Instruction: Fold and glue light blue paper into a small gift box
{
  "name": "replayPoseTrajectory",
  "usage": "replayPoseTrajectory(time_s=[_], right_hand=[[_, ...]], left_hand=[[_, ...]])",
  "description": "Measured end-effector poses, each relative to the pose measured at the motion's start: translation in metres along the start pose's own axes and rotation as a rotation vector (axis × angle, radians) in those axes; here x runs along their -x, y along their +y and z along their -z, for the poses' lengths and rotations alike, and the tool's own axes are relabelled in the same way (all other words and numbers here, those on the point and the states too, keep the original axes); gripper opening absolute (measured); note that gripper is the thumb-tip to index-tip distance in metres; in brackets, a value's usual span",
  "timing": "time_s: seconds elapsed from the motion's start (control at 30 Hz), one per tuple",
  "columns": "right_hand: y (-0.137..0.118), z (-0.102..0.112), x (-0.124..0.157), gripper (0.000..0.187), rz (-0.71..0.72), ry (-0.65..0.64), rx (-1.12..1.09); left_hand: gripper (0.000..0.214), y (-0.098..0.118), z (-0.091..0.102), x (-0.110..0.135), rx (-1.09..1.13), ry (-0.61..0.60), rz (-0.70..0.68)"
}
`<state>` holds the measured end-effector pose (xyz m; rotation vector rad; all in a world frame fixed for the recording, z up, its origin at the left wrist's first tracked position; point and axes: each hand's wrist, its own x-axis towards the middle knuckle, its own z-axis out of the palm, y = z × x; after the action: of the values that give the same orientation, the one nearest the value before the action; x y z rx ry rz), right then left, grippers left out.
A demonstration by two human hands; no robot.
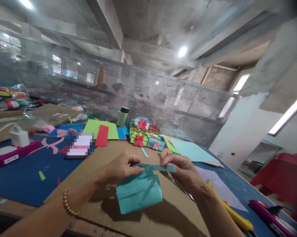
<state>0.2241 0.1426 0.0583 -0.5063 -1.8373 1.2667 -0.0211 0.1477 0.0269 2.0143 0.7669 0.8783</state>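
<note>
A turquoise folded paper piece [138, 194], pouch-like and creased, hangs tilted above the cardboard sheet. My left hand [122, 168] pinches its upper edge between thumb and fingers. A narrow turquoise paper strip [167, 168] stretches from that edge to the right. Its far part is pinched by my right hand [184, 168]. Whether the strip is joined to the folded piece cannot be made out. Below my right hand lies a dark, thin tool [179, 186], partly hidden by the wrist. A small light-blue paper scrap [144, 152] rests on the cardboard beyond my hands.
Finished-looking small paper boxes with bows [141, 135] stand at the back, beside a green bottle [123, 117]. Coloured sheets [195, 150], a phone [79, 144], a yellow-handled tool [233, 215] and purple glue-gun-like devices [269, 215] surround the cardboard [89, 184]. A perforated metal screen [138, 89] rises behind.
</note>
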Motion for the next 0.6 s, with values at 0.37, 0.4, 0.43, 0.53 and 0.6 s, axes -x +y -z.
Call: replayPoseTrajectory(time_s=[0.37,0.4,0.43,0.53,0.6], right_hand=[[-0.001,-0.013,-0.005,0.022,-0.020,0.044,0.310],[0.000,-0.014,-0.005,0.023,-0.023,0.037,0.330],[0.002,-0.014,-0.005,0.023,-0.033,0.029,0.352],[0.009,-0.014,-0.003,0.025,-0.076,0.012,0.437],[0.012,-0.014,-0.002,0.026,-0.107,-0.005,0.491]], left_hand=[[0.030,0.001,-0.002,0.002,-0.049,-0.051,0.046],[0.031,0.000,-0.002,0.002,-0.040,-0.059,0.056],[0.030,0.000,-0.001,0.002,-0.028,-0.067,0.065],[0.028,-0.003,-0.002,0.002,-0.013,-0.071,0.068],[0.027,-0.005,-0.002,0.002,-0.031,-0.053,0.049]])
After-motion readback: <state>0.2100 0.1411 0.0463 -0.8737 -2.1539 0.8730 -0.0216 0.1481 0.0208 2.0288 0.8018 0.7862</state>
